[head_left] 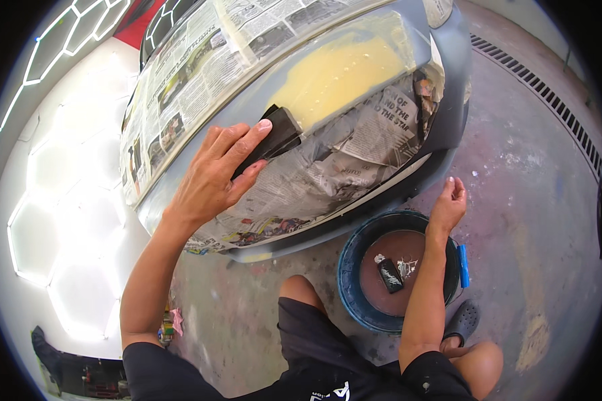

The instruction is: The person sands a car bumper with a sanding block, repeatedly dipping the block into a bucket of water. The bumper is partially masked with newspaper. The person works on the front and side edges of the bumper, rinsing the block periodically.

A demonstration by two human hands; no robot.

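My left hand presses a folded piece of black sandpaper against a car bumper, its thumb and fingers gripping the paper's near side. The sandpaper lies at the lower left edge of a smooth yellow patch of filler on the grey bumper. Small pale drops or specks dot that patch. To the right, my right hand hangs over the edge of a bucket, fingers curled together and nothing visible in them. Murky brownish water fills the bucket, with a black block in it.
Newspaper masking covers the car body above the filler, and crumpled newspaper fills the opening below. A blue clip-like piece sits on the bucket's right side. A drain grate crosses the concrete floor. My shod foot is beside the bucket.
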